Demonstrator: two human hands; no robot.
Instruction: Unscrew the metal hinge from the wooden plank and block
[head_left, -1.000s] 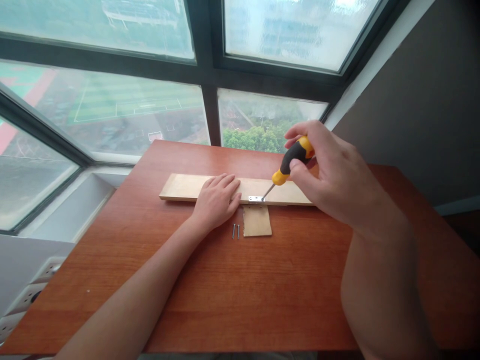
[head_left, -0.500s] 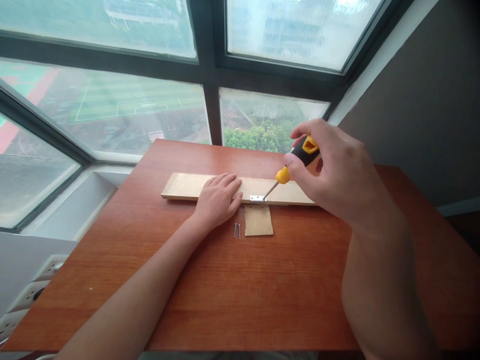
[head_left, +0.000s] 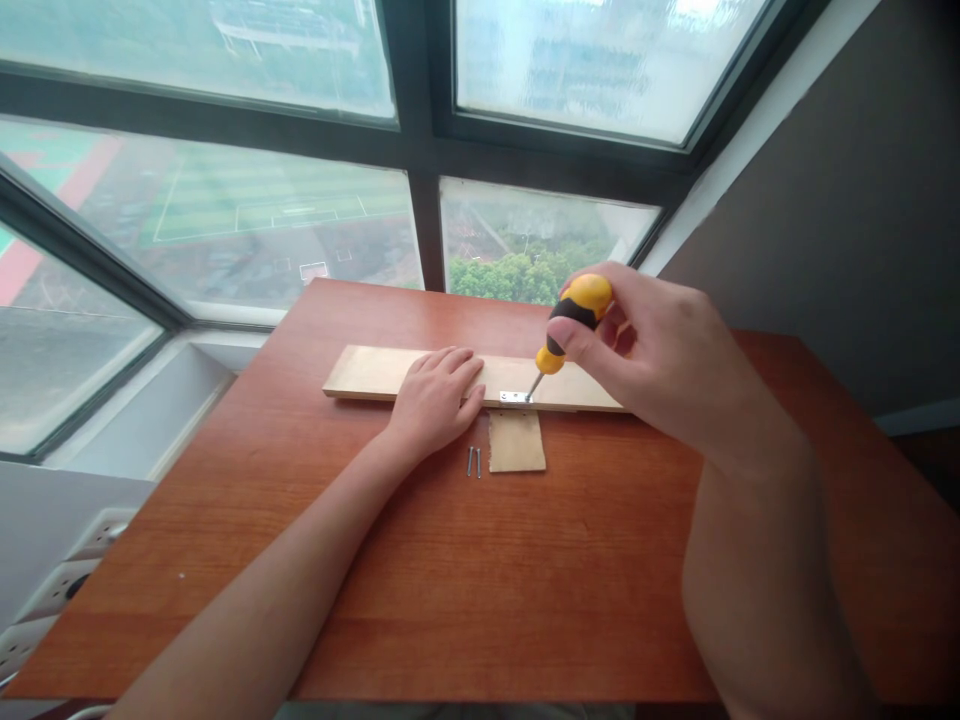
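My right hand (head_left: 645, 350) grips a yellow and black screwdriver (head_left: 574, 315), its shaft slanting down to the right end of a small metal hinge (head_left: 514, 398). That hinge lies along the near edge of a long pale wooden board (head_left: 367, 372). Flat on the board, left of the hinge, rests my left hand (head_left: 436, 395), fingers stretched out. A small square wooden piece (head_left: 517, 442) lies just below the hinge; whether it is joined to it I cannot tell. Two screws (head_left: 474, 462) lie beside the square piece, on its left.
The reddish-brown wooden table (head_left: 480, 590) carries everything. Dark-framed windows (head_left: 431, 150) rise behind it, and a grey wall (head_left: 840, 230) stands at the right. White power sockets (head_left: 64, 590) sit low at the left.
My right hand has turned and dropped slightly, bringing the screwdriver more upright, its handle shifted left and its tip still at the hinge. My left hand has not moved.
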